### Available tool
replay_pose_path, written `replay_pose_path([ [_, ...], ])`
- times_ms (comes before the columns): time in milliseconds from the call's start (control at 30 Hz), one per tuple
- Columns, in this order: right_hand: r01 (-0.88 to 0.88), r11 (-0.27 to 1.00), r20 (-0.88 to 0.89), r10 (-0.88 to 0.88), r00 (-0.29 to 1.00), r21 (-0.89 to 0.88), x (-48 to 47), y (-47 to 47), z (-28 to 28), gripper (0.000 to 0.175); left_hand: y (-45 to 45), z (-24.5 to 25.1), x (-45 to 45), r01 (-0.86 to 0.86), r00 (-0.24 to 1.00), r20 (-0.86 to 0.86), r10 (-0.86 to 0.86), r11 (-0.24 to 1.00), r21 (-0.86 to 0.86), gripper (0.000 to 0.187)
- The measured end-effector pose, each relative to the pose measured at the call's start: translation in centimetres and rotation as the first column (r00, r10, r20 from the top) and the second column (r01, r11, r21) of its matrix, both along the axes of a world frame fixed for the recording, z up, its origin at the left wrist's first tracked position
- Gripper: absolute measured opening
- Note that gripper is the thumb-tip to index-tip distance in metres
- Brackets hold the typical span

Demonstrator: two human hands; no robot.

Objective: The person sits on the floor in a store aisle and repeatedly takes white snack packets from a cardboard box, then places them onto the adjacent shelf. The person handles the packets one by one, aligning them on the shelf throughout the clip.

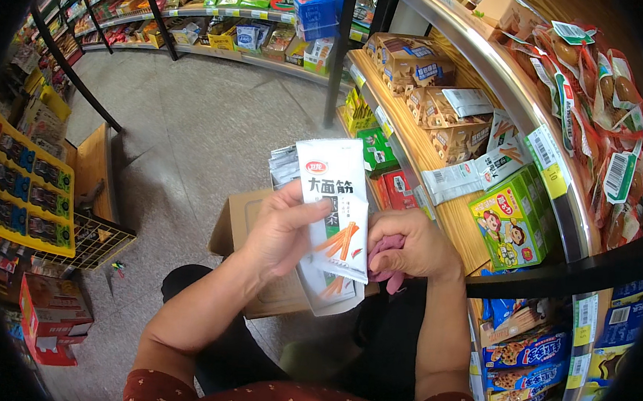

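Note:
My left hand (283, 226) grips a white snack packet (334, 173) printed with a picture of orange strips and bearing writing. Beneath that packet lies a white carton or second packet (342, 308) with a similar picture; I cannot tell which it is. A bunched pink cloth (388, 264) is clasped in my right hand (416, 240), close against the packet's right edge. Below both hands stands an open brown cardboard box (278, 295), partly hidden by them. Silvery packets (283, 167) show behind my left hand.
At right, a wooden shelf (452, 243) holds brown snack boxes (415, 62), loose white packets (454, 182) and a green box (513, 219). Netted brown goods (602, 97) hang over it. A black shelf bar (551, 278) crosses near my right arm. At left stands a yellow wire rack (103, 241).

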State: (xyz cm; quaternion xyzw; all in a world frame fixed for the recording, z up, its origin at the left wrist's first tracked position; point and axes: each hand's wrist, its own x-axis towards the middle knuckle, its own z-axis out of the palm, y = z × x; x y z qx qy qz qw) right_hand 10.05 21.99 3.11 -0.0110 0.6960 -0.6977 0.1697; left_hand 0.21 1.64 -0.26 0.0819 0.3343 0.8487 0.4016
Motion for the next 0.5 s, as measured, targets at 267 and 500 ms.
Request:
replay_pose_path([
  [267, 0.033, 0.981, 0.053, -0.044, 0.998, 0.192, -0.3, -0.3, -0.1, 0.016, -0.3, 0.6, -0.1, -0.052, 0.999, -0.002, 0.052, 0.997, -0.050, 0.018],
  [500, -0.029, 0.981, 0.047, 0.020, 0.999, 0.193, -0.2, 0.7, -0.9, 0.015, -0.7, 0.5, -0.2, -0.238, 0.959, -0.186, 0.214, 0.964, -0.119, 0.013],
])
